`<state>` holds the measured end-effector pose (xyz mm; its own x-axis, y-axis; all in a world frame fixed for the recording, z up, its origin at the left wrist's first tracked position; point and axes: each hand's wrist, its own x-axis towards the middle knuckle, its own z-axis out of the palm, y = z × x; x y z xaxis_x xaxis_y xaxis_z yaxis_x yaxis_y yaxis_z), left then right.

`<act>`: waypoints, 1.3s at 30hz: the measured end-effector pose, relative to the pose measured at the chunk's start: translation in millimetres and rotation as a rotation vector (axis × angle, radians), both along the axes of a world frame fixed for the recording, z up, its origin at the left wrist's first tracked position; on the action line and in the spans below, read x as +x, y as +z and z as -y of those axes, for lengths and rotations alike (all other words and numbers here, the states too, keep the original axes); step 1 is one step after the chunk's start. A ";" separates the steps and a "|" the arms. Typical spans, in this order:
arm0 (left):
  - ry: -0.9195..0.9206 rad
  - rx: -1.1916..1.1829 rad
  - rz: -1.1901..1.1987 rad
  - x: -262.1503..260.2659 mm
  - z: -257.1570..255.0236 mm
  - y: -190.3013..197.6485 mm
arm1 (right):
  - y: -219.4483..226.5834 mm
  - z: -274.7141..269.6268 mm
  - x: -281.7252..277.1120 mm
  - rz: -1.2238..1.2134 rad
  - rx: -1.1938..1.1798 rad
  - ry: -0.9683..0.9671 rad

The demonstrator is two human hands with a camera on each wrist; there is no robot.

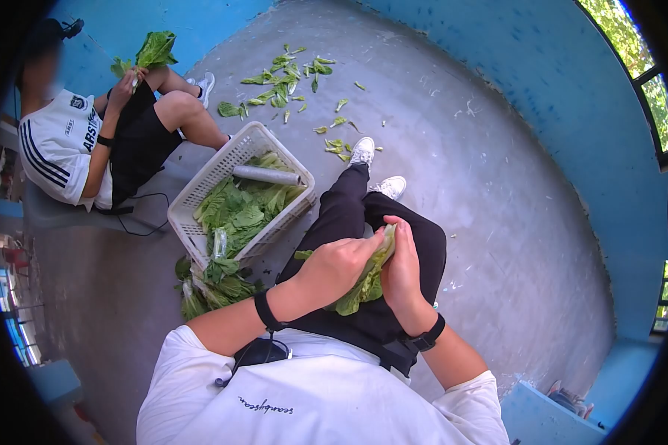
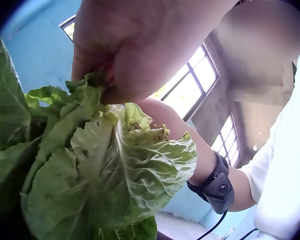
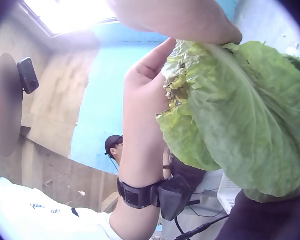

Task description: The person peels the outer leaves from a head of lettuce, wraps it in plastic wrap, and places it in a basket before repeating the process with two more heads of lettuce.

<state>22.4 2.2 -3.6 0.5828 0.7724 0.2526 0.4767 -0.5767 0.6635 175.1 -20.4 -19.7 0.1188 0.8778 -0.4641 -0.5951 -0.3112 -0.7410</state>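
- Head view: both hands, left hand [image 1: 339,261] and right hand [image 1: 401,267], grip a leafy cabbage head [image 1: 365,280] over the person's lap, fingers curled on its leaves.
- Trimmed leaves [image 1: 286,78] lie scattered on the floor; some trimming looks done.
- The white basket [image 1: 223,167] holds many greens; I judge plenty left.
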 end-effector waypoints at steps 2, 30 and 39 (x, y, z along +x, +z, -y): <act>0.036 -0.095 -0.051 -1.3 0.1 3.7 | 1.4 -0.1 0.7 -0.012 -0.004 0.001; 0.066 -0.425 0.358 -6.1 -3.7 -1.9 | 0.4 4.2 -1.3 -0.025 0.059 0.057; 0.109 -0.542 0.142 -19.0 -16.4 -5.3 | 12.3 4.4 -1.6 -0.006 0.110 0.186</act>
